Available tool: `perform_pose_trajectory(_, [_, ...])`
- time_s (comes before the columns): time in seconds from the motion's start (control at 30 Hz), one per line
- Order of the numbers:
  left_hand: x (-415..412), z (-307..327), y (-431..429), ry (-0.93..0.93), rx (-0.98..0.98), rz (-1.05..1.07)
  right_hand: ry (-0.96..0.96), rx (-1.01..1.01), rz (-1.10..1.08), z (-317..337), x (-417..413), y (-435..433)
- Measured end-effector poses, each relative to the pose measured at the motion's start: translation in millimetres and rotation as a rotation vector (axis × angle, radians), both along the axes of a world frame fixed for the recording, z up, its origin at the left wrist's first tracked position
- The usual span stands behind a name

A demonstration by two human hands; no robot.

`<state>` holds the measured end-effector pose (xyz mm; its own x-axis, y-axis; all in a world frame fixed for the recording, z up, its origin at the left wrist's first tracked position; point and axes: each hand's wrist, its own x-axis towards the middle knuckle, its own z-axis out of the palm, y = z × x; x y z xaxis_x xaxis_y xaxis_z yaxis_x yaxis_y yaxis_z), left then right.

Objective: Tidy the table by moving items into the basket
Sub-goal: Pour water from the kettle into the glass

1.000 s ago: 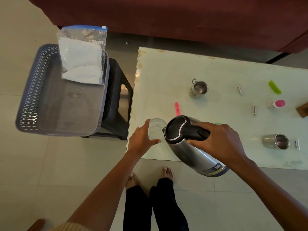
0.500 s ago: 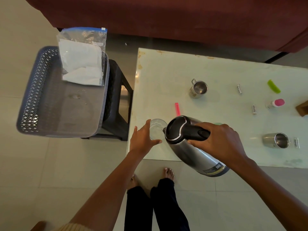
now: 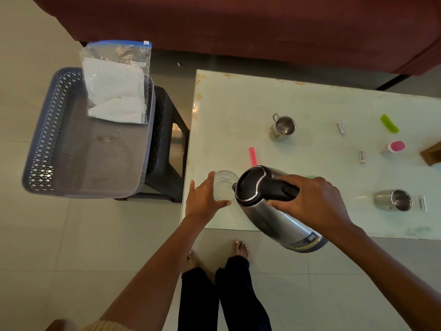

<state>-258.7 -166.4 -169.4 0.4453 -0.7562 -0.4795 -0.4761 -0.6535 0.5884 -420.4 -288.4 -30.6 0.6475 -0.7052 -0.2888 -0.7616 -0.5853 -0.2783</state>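
Hardly anything is shifting since a second ago: both hands are staying at the near left corner of the worktop (image 3: 238, 103). The left hand (image 3: 205, 201) is curling round a clear glass (image 3: 223, 185) standing there, while the right hand (image 3: 312, 201) is gripping the black handle of a steel electric kettle (image 3: 274, 216), which is tilting with its spout just beside the glass rim. The kettle is looking rigid and probably heavy if filled, so its handle is serving as the sound hold. The glass is likely slick and breakable, best taken round its wall. The basket (image 3: 38, 149) is sitting well apart to the left.
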Motion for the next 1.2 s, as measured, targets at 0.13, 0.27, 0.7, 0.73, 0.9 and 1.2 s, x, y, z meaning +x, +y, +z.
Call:
perform_pose_trajectory(0.13, [-0.2,0.1,-0.8,0.003,0.000,0.005,0.006,0.000,0.005,1.3,1.3,-0.5])
perform_pose_trajectory(0.27, [0.2,-2.3,-0.9,-0.016,0.007,-0.002,0.013,-0.004,-0.006,1.0,1.9,-0.2])
perform_pose_trajectory(0.7, [0.3,-3.4,-0.5,-0.018,0.007,-0.016,0.012,-0.004,0.004,1.2,2.6,0.1])
perform_pose_trajectory(0.73, [0.2,-3.4,-0.5,-0.019,0.007,-0.019,0.014,-0.004,0.005,1.2,2.7,0.1])
perform_pose_trajectory(0.9, [0.3,-2.2,-0.6,-0.019,0.003,-0.020,0.006,-0.003,0.001,0.8,3.0,0.1])
perform_pose_trajectory(1.2, [0.4,-2.1,-0.4,-0.012,0.005,-0.014,0.014,0.007,-0.004,1.4,3.0,-0.1])
